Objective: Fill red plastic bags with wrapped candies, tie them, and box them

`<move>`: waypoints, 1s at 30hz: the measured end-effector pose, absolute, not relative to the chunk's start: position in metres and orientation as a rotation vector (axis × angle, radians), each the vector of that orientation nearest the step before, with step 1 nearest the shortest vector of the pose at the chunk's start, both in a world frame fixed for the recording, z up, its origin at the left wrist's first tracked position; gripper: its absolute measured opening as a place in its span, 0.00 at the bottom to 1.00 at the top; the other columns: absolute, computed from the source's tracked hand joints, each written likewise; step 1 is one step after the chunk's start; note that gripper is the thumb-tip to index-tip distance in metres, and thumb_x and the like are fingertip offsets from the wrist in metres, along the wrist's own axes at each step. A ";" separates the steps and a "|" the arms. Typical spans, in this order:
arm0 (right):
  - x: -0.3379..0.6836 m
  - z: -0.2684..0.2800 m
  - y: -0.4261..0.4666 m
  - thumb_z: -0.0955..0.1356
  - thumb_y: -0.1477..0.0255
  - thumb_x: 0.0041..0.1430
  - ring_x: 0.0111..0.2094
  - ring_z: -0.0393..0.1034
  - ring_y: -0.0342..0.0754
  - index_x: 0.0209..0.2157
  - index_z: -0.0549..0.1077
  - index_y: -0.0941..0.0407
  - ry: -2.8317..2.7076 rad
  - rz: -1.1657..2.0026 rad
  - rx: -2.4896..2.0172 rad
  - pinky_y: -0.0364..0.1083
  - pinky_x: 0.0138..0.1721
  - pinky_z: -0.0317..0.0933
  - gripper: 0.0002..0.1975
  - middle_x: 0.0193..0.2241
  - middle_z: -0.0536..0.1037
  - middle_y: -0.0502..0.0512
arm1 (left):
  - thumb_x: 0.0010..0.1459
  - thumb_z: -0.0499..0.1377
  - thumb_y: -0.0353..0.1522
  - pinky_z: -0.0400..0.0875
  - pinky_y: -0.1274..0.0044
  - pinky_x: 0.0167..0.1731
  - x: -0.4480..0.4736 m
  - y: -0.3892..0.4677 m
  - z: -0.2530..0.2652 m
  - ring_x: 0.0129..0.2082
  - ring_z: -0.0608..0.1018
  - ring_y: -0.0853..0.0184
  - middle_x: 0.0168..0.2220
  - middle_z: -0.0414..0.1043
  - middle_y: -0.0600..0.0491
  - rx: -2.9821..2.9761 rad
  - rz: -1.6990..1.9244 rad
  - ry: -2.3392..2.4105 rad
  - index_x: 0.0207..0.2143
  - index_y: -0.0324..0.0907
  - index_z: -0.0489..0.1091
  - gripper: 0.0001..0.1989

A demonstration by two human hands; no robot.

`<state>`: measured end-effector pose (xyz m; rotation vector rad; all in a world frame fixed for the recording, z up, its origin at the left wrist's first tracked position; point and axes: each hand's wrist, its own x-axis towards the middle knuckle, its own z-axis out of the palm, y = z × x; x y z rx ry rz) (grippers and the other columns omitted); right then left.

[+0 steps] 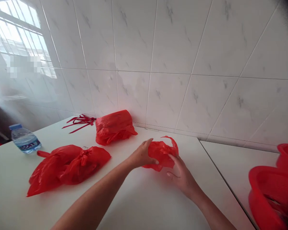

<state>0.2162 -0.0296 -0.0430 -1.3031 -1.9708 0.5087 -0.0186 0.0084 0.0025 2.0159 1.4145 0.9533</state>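
My two hands are apart from each other, one on each side of a small red bag [162,150], to the right of the bundle [115,126] and nearer me. My left hand [142,155] curves round the bag's left side, thumb in front; I cannot tell whether it grips. My right hand [183,179] has its fingertips at the right side, thumb held away from them. The worktop [134,198] meets the tiled wall [170,95] just behind the bundle, and its outer edge slants off to the bundle's left, past the ribbons [83,120] beside it and the bottle [25,139] farther out. To the bundle's right, beyond my hands, a dark seam [222,175] runs from near the wall towards me; across it, well away from the bundle, stand a near basket [261,182] and a far basket [286,150], both red. White surface opens out on the bundle's near side, below my wrists, and continues right to the seam. On the bundle's near left, the tied bag [69,164] takes up a broad patch, with a strip of white between the two. The bag at my hands is thin, crumpled, partly see-through plastic, bright red where it folds; a narrow strip curls up from its top on the side away from the bundle.
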 end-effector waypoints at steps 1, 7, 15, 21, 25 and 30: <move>0.219 -0.043 -0.038 0.63 0.70 0.57 0.63 0.47 0.53 0.63 0.52 0.46 -2.031 0.413 -1.266 0.55 0.59 0.56 0.33 0.64 0.51 0.51 | 0.41 0.66 0.34 0.70 0.73 0.39 -0.008 0.005 -0.007 0.47 0.73 0.57 0.55 0.66 0.48 1.970 1.007 1.413 0.60 0.51 0.56 0.43; 0.268 -0.056 -0.059 0.60 0.71 0.62 0.62 0.49 0.53 0.62 0.56 0.45 -2.083 0.031 -1.175 0.58 0.61 0.50 0.27 0.60 0.61 0.50 | 0.48 0.52 0.25 0.66 0.78 0.27 -0.005 0.009 -0.040 0.30 0.73 0.67 0.32 0.72 0.53 1.612 1.418 1.547 0.36 0.43 0.67 0.12; 0.231 -0.028 -0.073 0.59 0.48 0.58 0.41 0.71 0.54 0.49 0.69 0.53 -1.235 1.385 -1.181 0.52 0.39 0.66 0.28 0.45 0.74 0.61 | 0.44 0.59 0.27 0.70 0.73 0.32 0.021 -0.017 -0.041 0.32 0.74 0.65 0.37 0.72 0.53 1.732 1.467 1.335 0.41 0.44 0.63 0.19; 0.213 -0.009 -0.075 0.71 0.55 0.47 0.34 0.71 0.53 0.40 0.71 0.51 -1.003 1.278 -1.108 0.49 0.31 0.67 0.21 0.35 0.76 0.56 | 0.45 0.64 0.35 0.56 0.55 0.54 0.025 -0.036 -0.030 0.58 0.59 0.49 0.59 0.57 0.41 2.385 1.261 1.024 0.55 0.47 0.63 0.32; 0.216 -0.010 -0.066 0.70 0.57 0.48 0.25 0.67 0.48 0.27 0.69 0.54 -0.964 1.134 -1.144 0.47 0.25 0.65 0.14 0.24 0.72 0.52 | 0.48 0.60 0.43 0.68 0.66 0.39 0.041 -0.060 -0.012 0.41 0.70 0.57 0.43 0.67 0.44 2.160 1.424 1.031 0.52 0.43 0.63 0.29; 0.221 -0.019 -0.071 0.71 0.65 0.46 0.29 0.68 0.49 0.27 0.71 0.54 -0.983 1.135 -1.153 0.46 0.29 0.66 0.09 0.28 0.74 0.52 | 0.44 0.62 0.33 0.62 0.78 0.21 0.069 -0.074 0.003 0.26 0.71 0.66 0.31 0.71 0.51 1.500 1.081 1.038 0.33 0.42 0.68 0.11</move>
